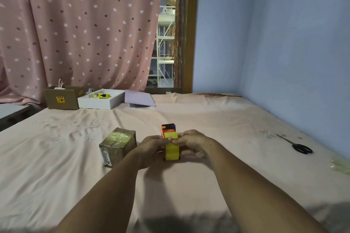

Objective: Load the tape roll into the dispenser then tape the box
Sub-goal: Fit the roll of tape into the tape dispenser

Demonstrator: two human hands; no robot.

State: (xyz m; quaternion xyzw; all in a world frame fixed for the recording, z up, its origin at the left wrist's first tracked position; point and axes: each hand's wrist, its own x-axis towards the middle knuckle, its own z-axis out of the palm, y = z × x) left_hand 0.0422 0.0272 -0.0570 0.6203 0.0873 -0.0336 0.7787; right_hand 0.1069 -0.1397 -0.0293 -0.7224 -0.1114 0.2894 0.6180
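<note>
The tape roll [172, 151], bright yellow, sits in the orange and black dispenser [168, 128], which I hold between both hands just above the bed [56, 166], straight ahead of me. In the head view, my left hand [150, 149] wraps the dispenser's left side and my right hand [191, 144] its right, fingers [175, 140] of both meeting closed over the top of the roll; whether they pinch a loose tape end I cannot tell. The dispenser's long axis runs away from me, orange end farthest. The box [118, 145], already wrapped in shiny tape, lies just beside my left hand, so that hand is nearer it. A sticker on the box's near face is too small to read. Black scissors [301, 146] lie well apart to my right.
</note>
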